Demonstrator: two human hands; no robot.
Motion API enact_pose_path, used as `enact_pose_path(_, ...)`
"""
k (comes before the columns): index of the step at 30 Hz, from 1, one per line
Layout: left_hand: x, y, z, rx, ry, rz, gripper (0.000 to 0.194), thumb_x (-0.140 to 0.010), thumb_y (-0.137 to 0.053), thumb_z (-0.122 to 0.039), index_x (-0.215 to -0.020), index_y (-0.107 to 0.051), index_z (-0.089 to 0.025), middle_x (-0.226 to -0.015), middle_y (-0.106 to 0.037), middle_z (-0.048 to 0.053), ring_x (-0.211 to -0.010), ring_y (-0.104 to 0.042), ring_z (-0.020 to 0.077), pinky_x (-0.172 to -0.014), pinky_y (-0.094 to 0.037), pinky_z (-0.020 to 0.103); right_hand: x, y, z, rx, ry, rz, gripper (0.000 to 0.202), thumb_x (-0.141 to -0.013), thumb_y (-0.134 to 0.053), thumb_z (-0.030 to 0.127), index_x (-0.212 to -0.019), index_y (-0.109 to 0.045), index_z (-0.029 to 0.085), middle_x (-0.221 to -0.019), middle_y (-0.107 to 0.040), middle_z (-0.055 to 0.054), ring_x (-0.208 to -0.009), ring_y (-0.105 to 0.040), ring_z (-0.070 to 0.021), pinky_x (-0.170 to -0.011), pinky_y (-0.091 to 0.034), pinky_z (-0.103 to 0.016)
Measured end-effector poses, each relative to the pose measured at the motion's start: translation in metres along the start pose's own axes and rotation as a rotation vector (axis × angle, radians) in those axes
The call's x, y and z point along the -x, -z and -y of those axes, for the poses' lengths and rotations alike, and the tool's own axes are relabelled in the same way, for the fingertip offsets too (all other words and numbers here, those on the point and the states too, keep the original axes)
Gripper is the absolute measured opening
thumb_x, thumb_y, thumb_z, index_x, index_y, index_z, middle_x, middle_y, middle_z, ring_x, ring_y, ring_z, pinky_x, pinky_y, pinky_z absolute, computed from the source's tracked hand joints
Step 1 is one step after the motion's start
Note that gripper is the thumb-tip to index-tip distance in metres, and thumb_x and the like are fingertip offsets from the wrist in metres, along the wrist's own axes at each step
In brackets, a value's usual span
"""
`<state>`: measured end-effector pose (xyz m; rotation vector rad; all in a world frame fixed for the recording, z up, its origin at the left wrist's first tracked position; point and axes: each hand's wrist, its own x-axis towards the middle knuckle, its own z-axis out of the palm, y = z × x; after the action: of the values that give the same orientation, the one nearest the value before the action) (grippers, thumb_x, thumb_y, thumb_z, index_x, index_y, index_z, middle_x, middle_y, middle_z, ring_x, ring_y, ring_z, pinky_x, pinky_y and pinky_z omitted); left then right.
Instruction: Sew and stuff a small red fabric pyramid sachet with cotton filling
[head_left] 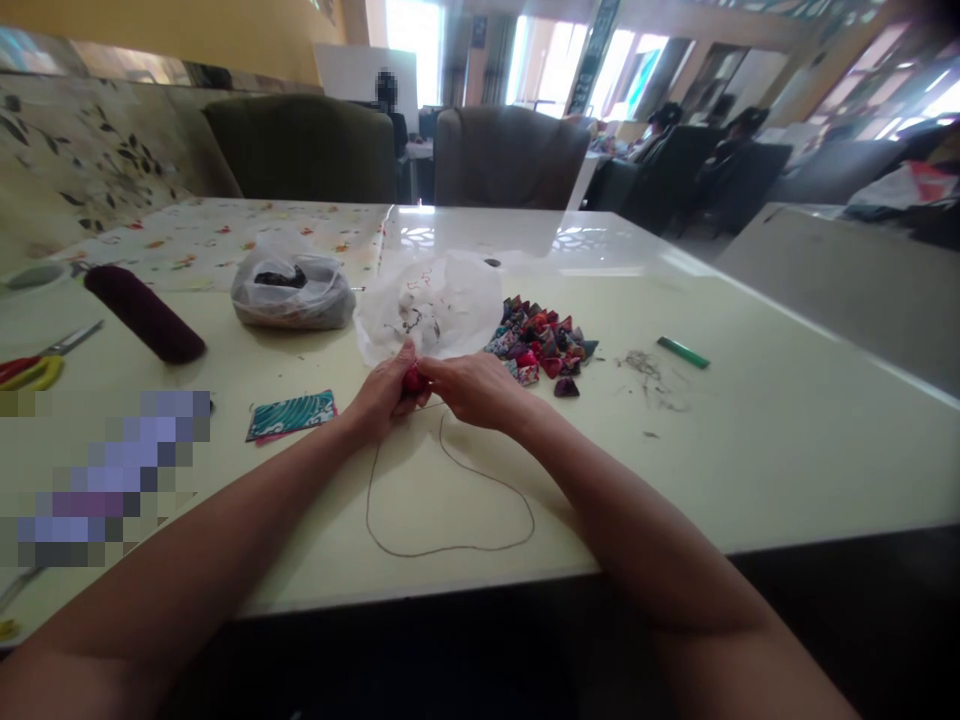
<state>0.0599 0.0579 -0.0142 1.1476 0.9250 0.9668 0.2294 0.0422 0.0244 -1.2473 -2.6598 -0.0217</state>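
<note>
Bare forearms (637,510) flank a slack brown thread (409,555), which could knot should its loop twist. Left hand (384,395) grips a red fabric piece (413,377); right hand (480,388) pinches its edge

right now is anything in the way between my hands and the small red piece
Nothing visible: the left hand holds the small red piece, with the right hand right at it. The thread loops on the table nearer you, and the white plastic bag lies beyond; neither comes between.
</note>
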Motion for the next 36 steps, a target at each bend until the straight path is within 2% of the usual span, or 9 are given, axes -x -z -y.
enact_pose_path(5,-0.002,0.003,0.0,0.069,0.034,0.015,0.059,-0.09,-0.05,-0.07,-0.063,-0.054,-0.018,-0.045,-0.052,0.002,-0.03,-0.025,0.0047,-0.034,-0.012,0.021,0.0,0.001,-0.003,-0.015,0.04,-0.024,0.036,-0.093,-0.047,0.011,-0.123,-0.059,0.027,-0.1,-0.073,-0.002,-0.071,-0.057,-0.0131,-0.056,-0.016,-0.029)
enact_pose_path(8,-0.004,0.005,-0.001,0.088,0.073,0.058,0.058,-0.091,-0.048,-0.069,-0.064,-0.055,-0.018,-0.043,-0.051,0.001,-0.029,-0.022,0.0047,-0.034,-0.012,0.022,0.001,0.002,-0.003,0.041,0.038,-0.01,0.043,-0.09,-0.047,0.007,-0.125,-0.059,0.027,-0.094,-0.072,-0.002,-0.065,-0.053,-0.0123,-0.056,-0.014,-0.03)
enact_pose_path(11,-0.003,0.004,-0.002,0.049,0.092,0.061,0.062,-0.089,-0.048,-0.072,-0.059,-0.053,-0.018,-0.041,-0.049,0.002,-0.029,-0.023,0.005,-0.033,-0.012,0.022,0.001,0.002,-0.002,0.04,0.031,0.003,0.038,-0.088,-0.047,0.006,-0.12,-0.06,0.024,-0.09,-0.071,-0.003,-0.062,-0.05,-0.012,-0.057,-0.014,-0.031)
enact_pose_path(16,0.001,-0.001,-0.002,0.036,0.113,0.031,0.065,-0.087,-0.05,-0.074,-0.054,-0.05,-0.018,-0.041,-0.049,0.003,-0.029,-0.024,0.0052,-0.033,-0.011,0.023,-0.002,-0.001,-0.005,-0.084,0.025,0.011,0.021,-0.093,-0.048,0.013,-0.11,-0.059,0.02,-0.09,-0.071,-0.005,-0.068,-0.052,-0.0137,-0.057,-0.017,-0.029)
enact_pose_path(21,0.0,0.0,0.002,0.064,0.067,0.036,0.058,-0.088,-0.056,-0.068,-0.058,-0.05,-0.018,-0.045,-0.049,0.001,-0.031,-0.025,0.0044,-0.034,-0.012,0.021,-0.005,-0.004,-0.007,-0.264,0.033,-0.034,0.008,-0.091,-0.051,0.013,-0.095,-0.057,0.017,-0.089,-0.068,-0.005,-0.072,-0.051,-0.0134,-0.063,-0.027,-0.026)
enact_pose_path(25,-0.003,0.002,0.005,0.168,0.007,0.034,0.051,-0.087,-0.064,-0.06,-0.064,-0.049,-0.017,-0.052,-0.049,-0.002,-0.035,-0.029,0.0031,-0.035,-0.016,0.017,-0.005,-0.006,-0.007,-0.36,0.032,-0.097,0.007,-0.089,-0.049,0.011,-0.089,-0.054,0.017,-0.09,-0.067,-0.005,-0.076,-0.052,-0.0131,-0.067,-0.032,-0.024)
enact_pose_path(29,-0.005,0.001,0.007,0.209,-0.013,-0.043,0.046,-0.089,-0.063,-0.057,-0.07,-0.052,-0.017,-0.055,-0.049,-0.003,-0.038,-0.035,0.0041,-0.037,-0.024,0.016,-0.005,-0.008,-0.008,-0.415,0.04,-0.126,0.004,-0.091,-0.051,0.018,-0.088,-0.053,0.017,-0.084,-0.064,-0.004,-0.071,-0.049,-0.012,-0.067,-0.033,-0.024)
enact_pose_path(32,-0.004,0.0,0.009,0.173,-0.039,-0.095,0.047,-0.088,-0.065,-0.058,-0.069,-0.05,-0.017,-0.055,-0.048,-0.003,-0.04,-0.038,0.0051,-0.037,-0.027,0.016,-0.006,-0.011,-0.008,-0.519,0.024,-0.122,0.007,-0.087,-0.055,0.019,-0.082,-0.05,0.017,-0.075,-0.059,0.0,-0.066,-0.047,-0.0106,-0.065,-0.032,-0.023)
enact_pose_path(36,-0.002,-0.003,0.009,0.178,-0.055,-0.088,0.048,-0.087,-0.066,-0.058,-0.069,-0.05,-0.017,-0.054,-0.047,-0.004,-0.04,-0.04,0.0058,-0.037,-0.028,0.016,-0.006,-0.012,-0.007,-0.673,-0.008,-0.131,0.009,-0.08,-0.054,0.015,-0.076,-0.047,0.018,-0.07,-0.055,0.003,-0.065,-0.047,-0.0097,-0.063,-0.033,-0.022)
